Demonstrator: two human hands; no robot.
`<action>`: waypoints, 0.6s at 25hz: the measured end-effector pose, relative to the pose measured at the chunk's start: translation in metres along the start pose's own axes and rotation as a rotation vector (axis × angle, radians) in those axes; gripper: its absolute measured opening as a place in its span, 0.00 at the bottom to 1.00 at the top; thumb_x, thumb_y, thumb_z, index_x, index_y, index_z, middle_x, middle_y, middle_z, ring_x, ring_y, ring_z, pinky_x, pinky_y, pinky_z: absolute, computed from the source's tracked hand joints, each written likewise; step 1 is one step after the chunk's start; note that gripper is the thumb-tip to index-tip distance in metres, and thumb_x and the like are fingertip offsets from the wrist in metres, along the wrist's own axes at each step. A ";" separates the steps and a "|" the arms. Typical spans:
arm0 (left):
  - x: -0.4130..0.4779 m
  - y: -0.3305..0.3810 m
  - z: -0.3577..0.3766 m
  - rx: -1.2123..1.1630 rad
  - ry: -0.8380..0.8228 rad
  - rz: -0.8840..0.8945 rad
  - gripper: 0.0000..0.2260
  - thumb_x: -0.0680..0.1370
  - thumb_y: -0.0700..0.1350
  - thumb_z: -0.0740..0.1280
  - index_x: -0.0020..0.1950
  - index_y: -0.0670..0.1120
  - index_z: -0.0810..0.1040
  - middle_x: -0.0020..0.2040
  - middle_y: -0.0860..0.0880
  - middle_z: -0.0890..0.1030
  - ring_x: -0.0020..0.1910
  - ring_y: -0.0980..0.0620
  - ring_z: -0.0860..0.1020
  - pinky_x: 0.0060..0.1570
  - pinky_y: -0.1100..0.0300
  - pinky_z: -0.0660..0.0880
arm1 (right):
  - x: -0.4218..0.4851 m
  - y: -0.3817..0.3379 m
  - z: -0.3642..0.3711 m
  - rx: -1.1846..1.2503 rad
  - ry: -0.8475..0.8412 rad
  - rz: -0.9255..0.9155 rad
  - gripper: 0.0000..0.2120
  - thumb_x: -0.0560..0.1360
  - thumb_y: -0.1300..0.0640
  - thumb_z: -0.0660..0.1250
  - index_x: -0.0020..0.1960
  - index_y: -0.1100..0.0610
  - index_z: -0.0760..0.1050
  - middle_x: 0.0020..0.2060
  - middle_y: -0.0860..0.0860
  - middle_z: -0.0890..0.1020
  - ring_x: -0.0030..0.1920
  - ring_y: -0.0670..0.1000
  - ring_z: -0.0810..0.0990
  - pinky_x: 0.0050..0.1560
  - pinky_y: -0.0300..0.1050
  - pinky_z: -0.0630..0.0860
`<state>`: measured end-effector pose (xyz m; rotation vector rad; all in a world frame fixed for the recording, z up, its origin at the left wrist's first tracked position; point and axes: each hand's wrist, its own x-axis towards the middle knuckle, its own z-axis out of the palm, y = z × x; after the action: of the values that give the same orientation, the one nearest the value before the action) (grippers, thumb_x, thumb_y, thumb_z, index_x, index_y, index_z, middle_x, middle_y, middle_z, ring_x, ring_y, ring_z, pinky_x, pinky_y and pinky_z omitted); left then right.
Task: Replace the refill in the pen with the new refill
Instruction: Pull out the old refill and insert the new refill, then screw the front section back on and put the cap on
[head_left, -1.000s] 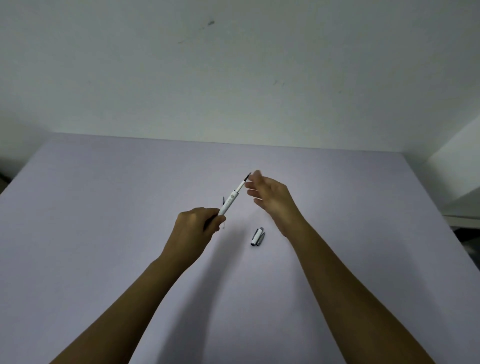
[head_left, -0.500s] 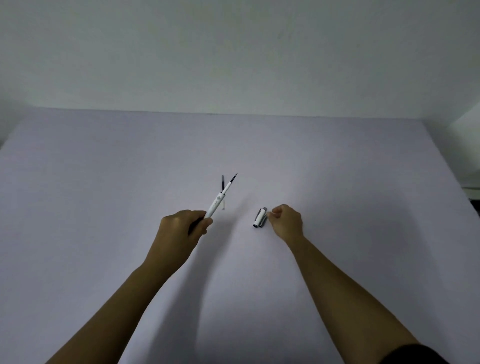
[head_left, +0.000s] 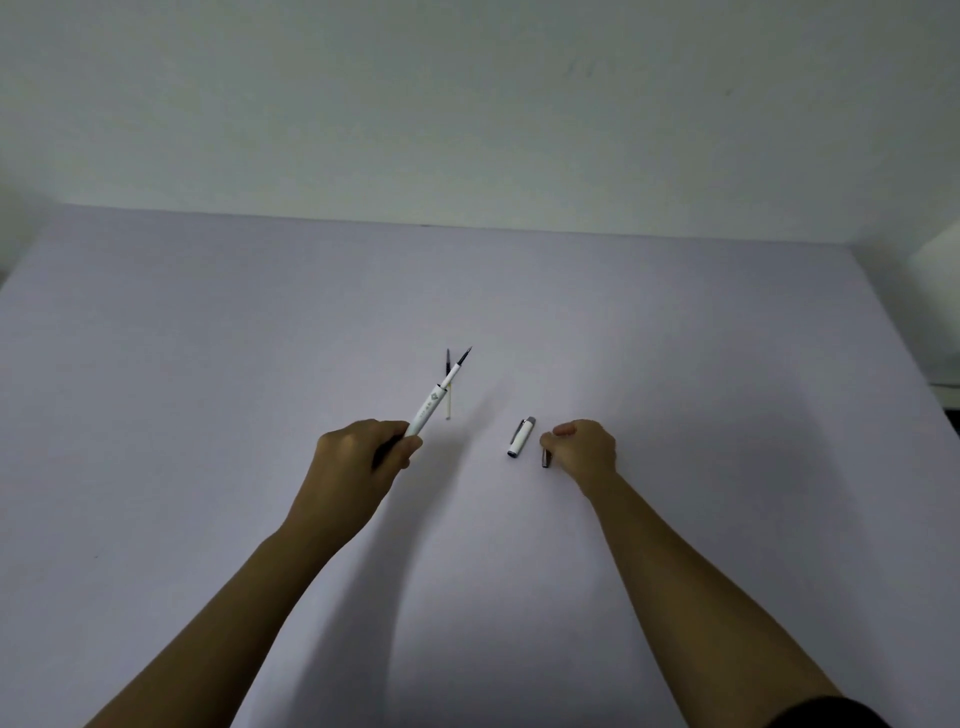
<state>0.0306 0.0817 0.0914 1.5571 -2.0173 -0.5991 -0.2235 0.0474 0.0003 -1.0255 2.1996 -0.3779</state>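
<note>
My left hand (head_left: 363, 460) grips the white pen barrel (head_left: 428, 410), which tilts up and to the right with a dark-tipped refill (head_left: 460, 362) sticking out of its open end. A second refill (head_left: 448, 410) lies flat on the table just behind the barrel. The white pen cap (head_left: 521, 444) with a silver clip lies on the table between my hands. Just right of the cap, my right hand (head_left: 584, 449) rests on the table, fingers closed on a small grey metal pen piece (head_left: 545, 457) that pokes out below the thumb.
The lilac table (head_left: 208, 364) stretches wide around my hands, and a pale wall rises behind its far edge. A white object (head_left: 935, 254) stands off the table's right corner.
My right hand left the pen's tip and came down to the table beside the cap, where it now holds a small grey piece. My left hand keeps the barrel tilted.
</note>
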 end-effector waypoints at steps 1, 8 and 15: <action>0.000 0.002 -0.001 -0.001 0.003 0.014 0.05 0.75 0.41 0.69 0.41 0.41 0.81 0.31 0.46 0.82 0.30 0.46 0.79 0.32 0.55 0.74 | -0.002 -0.004 -0.006 0.099 0.001 0.001 0.08 0.69 0.59 0.67 0.44 0.62 0.82 0.46 0.59 0.85 0.50 0.57 0.82 0.45 0.41 0.73; 0.004 0.021 -0.013 -0.009 -0.029 0.098 0.05 0.75 0.42 0.69 0.44 0.41 0.82 0.33 0.45 0.82 0.31 0.46 0.78 0.35 0.51 0.76 | -0.049 -0.071 -0.068 1.219 -0.237 -0.221 0.05 0.73 0.64 0.68 0.45 0.56 0.79 0.39 0.50 0.84 0.40 0.42 0.84 0.40 0.32 0.79; 0.011 0.034 -0.024 0.003 -0.022 0.134 0.05 0.75 0.43 0.68 0.43 0.42 0.81 0.32 0.45 0.81 0.31 0.46 0.77 0.34 0.50 0.74 | -0.076 -0.095 -0.089 1.255 -0.302 -0.377 0.07 0.74 0.66 0.66 0.47 0.55 0.78 0.37 0.48 0.85 0.40 0.43 0.84 0.43 0.33 0.79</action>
<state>0.0186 0.0787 0.1327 1.4089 -2.1205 -0.5635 -0.1944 0.0419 0.1482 -0.6537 1.0733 -1.4169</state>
